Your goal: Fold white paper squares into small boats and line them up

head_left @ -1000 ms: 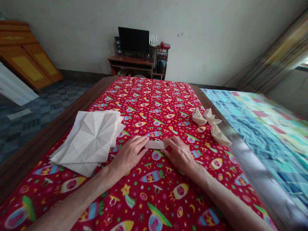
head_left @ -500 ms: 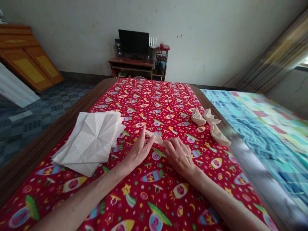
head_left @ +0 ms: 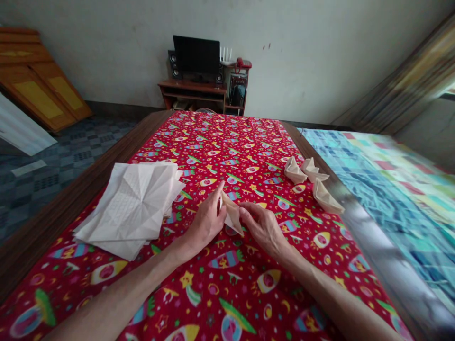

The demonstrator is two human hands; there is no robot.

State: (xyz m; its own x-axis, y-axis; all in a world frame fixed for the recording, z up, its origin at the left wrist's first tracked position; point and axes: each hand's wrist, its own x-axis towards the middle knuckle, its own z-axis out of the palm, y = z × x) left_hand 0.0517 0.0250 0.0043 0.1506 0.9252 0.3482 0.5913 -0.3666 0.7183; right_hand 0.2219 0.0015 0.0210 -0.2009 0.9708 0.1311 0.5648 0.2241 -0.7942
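Observation:
A small piece of folded paper, pale cream and pointed at its lower end, is between my two hands above the red patterned cloth. My left hand grips its left edge, thumb and fingers closed on it. On its right side, the thumb and bent fingers of my right hand pinch the paper's edge. To the left lies a stack of creased white paper sheets. Three folded paper boats sit at the right: one at the left, one behind and one nearer.
The red cloth covers a table with a dark wooden edge. Right of it is a bed with a blue checked cover. Against the far wall stands a desk with a monitor. A wooden cabinet is at the far left.
The folded paper has turned from lying crosswise to pointing down toward me, and shows more of its face. Both hands have shifted slightly with it; the view has tilted a little.

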